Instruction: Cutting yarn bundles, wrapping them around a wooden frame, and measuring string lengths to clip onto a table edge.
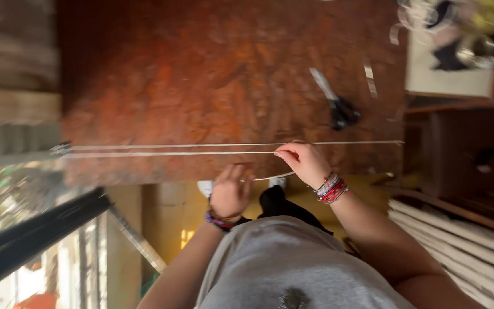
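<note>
Two thin pale strips (pixel 201 150) lie stretched side by side across the reddish-brown table (pixel 201 74). A small clamp (pixel 61 149) holds them at the left end. My right hand (pixel 304 163), with red bracelets at the wrist, pinches the strips near their middle. At the table's near edge my left hand (pixel 230 191), which wears a purple bracelet, has its fingers curled. A loose curved strip (pixel 273 176) runs from it to under my right hand. The view is blurred, so the left hand's grip is not sharp.
Black-handled scissors (pixel 338 106) and short strip offcuts (pixel 370 80) lie on the table's far right. A tray of clutter (pixel 450 80) sits on a wooden cabinet (pixel 464 154) to the right. Pale rods (pixel 458 240) are stacked at lower right. A dark rail (pixel 35 234) is at lower left.
</note>
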